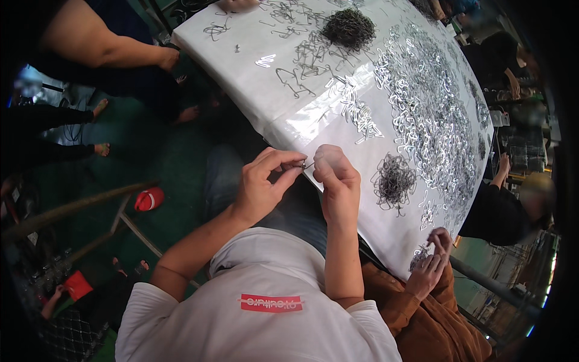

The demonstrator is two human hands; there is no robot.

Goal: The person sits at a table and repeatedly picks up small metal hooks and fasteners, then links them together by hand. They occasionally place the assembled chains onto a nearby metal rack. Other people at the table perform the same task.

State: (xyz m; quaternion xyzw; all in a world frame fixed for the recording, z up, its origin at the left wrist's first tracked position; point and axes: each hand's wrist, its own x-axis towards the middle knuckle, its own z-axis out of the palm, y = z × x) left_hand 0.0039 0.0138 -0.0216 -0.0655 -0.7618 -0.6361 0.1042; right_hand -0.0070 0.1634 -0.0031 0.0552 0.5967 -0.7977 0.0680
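Note:
In front of my body, at the near edge of the white-covered table, both hands meet with fingertips almost together. My left hand pinches a small dark metal piece between thumb and finger. My right hand is also closed in a pinch, on a thin wire end that reaches toward that piece. Fingers hide most of it, so its full shape does not show. A tangled pile of dark wire hooks lies right of my right hand. Beyond my hands is a small group of shiny bent metal pieces.
Shiny metal hooks spread over the table's right half. A dark hook heap and loose wire hooks lie farther off. At right, a co-worker's hands handle small pieces. A red object and a rail are at left.

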